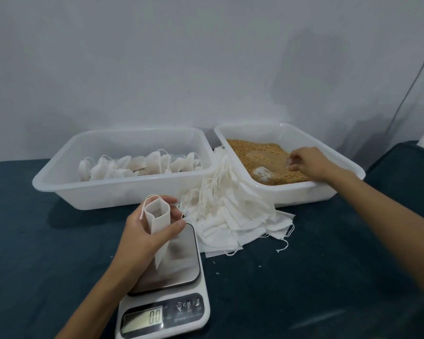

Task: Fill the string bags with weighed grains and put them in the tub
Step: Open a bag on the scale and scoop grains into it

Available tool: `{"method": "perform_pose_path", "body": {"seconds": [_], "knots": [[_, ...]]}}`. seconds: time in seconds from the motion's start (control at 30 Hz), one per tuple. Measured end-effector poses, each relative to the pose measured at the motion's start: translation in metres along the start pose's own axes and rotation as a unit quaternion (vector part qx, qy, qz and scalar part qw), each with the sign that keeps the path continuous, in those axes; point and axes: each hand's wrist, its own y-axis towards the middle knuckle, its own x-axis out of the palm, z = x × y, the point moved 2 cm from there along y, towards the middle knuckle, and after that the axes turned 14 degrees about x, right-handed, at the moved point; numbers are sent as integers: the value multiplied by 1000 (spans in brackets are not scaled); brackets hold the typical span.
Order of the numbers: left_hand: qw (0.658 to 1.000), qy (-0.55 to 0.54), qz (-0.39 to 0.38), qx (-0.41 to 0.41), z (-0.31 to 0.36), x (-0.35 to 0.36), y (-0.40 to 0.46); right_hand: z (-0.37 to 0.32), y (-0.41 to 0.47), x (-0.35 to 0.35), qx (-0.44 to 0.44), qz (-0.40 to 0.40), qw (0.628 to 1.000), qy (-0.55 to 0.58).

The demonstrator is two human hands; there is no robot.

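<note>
A dark blue cloth (304, 289) covered the surface beneath both hands, a white wall (206, 57) beyond. The left hand (145, 236) pinched an empty bag (158, 223); the right hand (306, 163) curled over grains (250, 150), grip unclear.

Dark teal cloth (304, 289), grey wall (181, 57)

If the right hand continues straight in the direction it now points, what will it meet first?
The right hand points down and left into the grain tub, so it would most likely meet the grains first. It seems already to touch them, though depth is unclear.
</note>
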Motion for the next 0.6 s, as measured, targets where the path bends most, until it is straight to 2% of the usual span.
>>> {"method": "perform_pose_path", "body": {"seconds": [0.1,0.23,0.4,0.47,0.6], "knots": [[1000,-6,0,4,2,1,1,-23,-20,-13,-42,23,998,33],[1000,-2,-2,0,2,1,2,-71,-61,-32,-142,29,987,67],[999,30,-11,-2,2,-1,0,-119,-115,-33,-237,-58,961,130],[999,31,-9,-6,1,-1,0,-128,-130,-31,-241,-91,956,142],[1000,28,-4,-6,1,-4,0,-140,-144,-33,-243,-94,960,100]]}}
